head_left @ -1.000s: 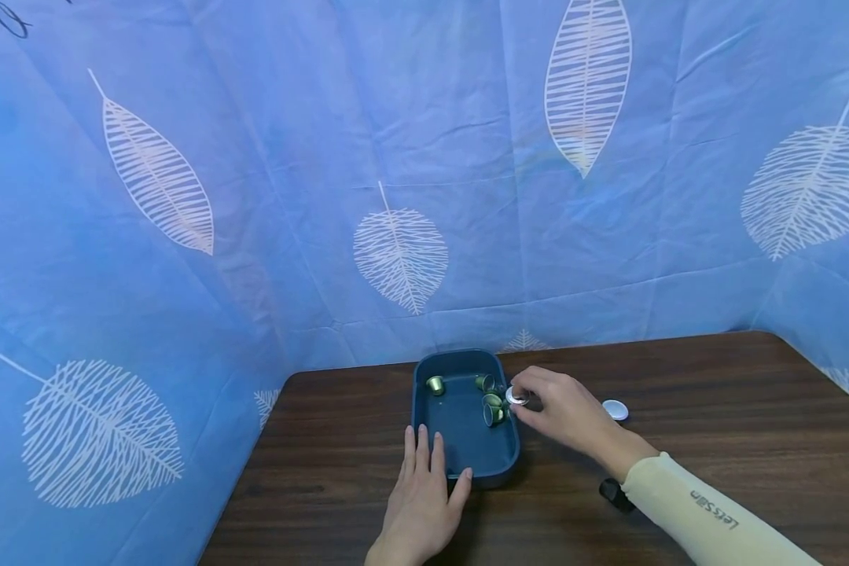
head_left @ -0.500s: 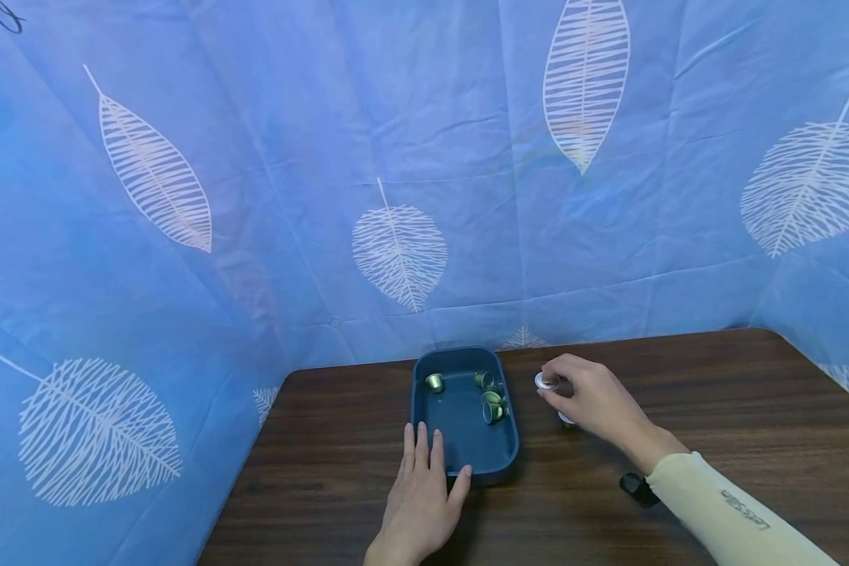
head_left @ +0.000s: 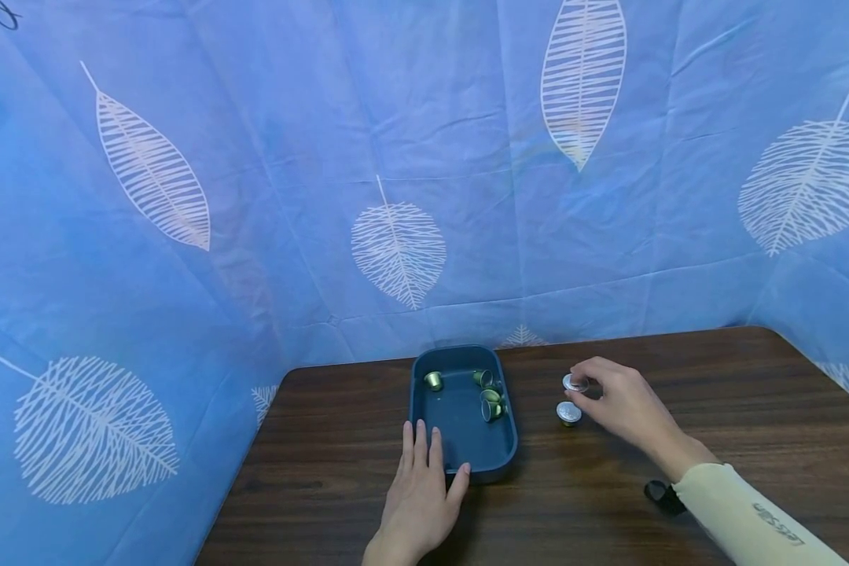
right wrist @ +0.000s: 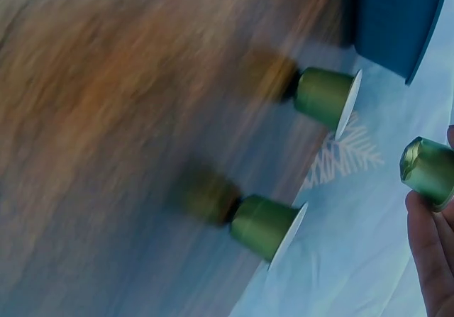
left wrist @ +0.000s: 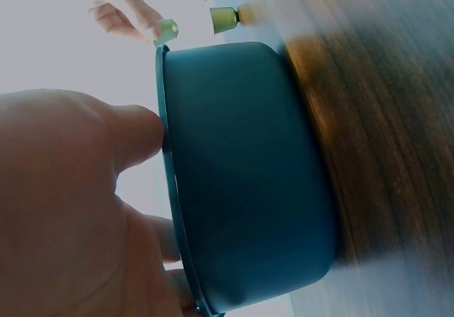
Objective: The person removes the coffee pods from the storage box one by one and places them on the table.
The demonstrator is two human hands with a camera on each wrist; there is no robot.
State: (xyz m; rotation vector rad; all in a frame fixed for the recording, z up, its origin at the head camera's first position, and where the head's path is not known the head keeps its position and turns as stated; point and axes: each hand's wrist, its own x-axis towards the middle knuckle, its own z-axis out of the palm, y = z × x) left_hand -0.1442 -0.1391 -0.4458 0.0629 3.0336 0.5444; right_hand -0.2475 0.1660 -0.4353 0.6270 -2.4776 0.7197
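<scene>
My right hand pinches a green coffee capsule by its sides, above the table. Its silver lid faces up in the head view. Below it a second capsule stands lid-up on the table. The right wrist view shows two capsules standing there, a nearer one and a farther one. My left hand rests with fingers extended on the near left rim of a dark blue tray, thumb at the near edge. Several green capsules lie tipped inside it, mostly along its right wall.
The dark wooden table carries the tray near its back edge. Behind it hangs a blue cloth with white leaf prints. A black strap-like object sits at my right wrist beside the pale sleeve.
My right hand has carried the capsule from the tray's right wall rightward over the table. The standing capsule has come into sight below the hand. The left hand stays at the rim.
</scene>
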